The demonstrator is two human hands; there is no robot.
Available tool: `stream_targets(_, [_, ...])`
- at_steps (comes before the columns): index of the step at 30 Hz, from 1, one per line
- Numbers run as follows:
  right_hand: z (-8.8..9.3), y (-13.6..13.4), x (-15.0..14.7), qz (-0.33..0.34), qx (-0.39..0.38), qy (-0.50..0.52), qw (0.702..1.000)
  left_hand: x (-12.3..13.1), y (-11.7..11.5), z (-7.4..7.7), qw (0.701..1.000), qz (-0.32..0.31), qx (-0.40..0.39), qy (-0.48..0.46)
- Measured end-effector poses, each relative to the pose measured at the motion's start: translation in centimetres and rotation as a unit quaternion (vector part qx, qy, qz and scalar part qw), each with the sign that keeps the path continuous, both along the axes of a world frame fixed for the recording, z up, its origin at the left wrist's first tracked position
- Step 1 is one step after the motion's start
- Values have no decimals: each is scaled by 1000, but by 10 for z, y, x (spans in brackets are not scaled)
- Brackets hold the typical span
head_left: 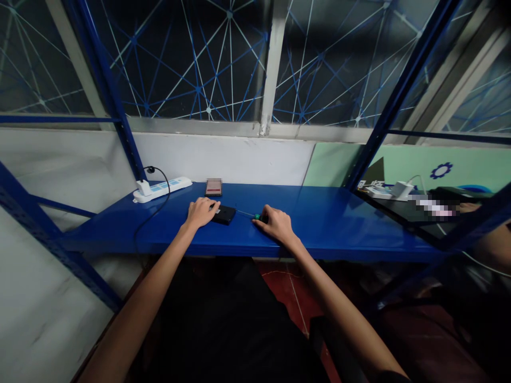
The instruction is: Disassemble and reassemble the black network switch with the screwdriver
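My left hand [200, 211] rests on the blue shelf [327, 223] with its fingers laid over the left end of a small flat black device [224, 214]. My right hand [275, 223] lies a little to the right, its fingers curled around the green handle of a thin screwdriver [255, 216]. The screwdriver's thin shaft points left toward the black device. Whether the tip touches the device is too small to tell.
A phone with a reddish screen [213, 186] lies behind the black device. A white power strip [162, 189] with a plugged charger and black cable sits at the back left. Another person's arm [491, 242] and a dark table with white chargers [399, 190] are at the right.
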State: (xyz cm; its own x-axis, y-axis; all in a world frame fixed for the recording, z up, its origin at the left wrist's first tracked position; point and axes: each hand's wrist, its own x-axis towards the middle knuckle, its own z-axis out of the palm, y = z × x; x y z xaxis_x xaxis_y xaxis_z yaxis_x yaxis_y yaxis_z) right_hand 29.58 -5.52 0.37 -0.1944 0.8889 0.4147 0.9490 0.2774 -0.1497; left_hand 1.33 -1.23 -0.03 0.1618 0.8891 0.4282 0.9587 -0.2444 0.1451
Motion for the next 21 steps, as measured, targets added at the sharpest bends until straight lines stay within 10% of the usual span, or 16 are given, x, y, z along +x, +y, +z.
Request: stream_targets(21, [-1, 1, 2, -2, 31, 50, 998, 0, -1, 1, 1000, 0, -6, -4])
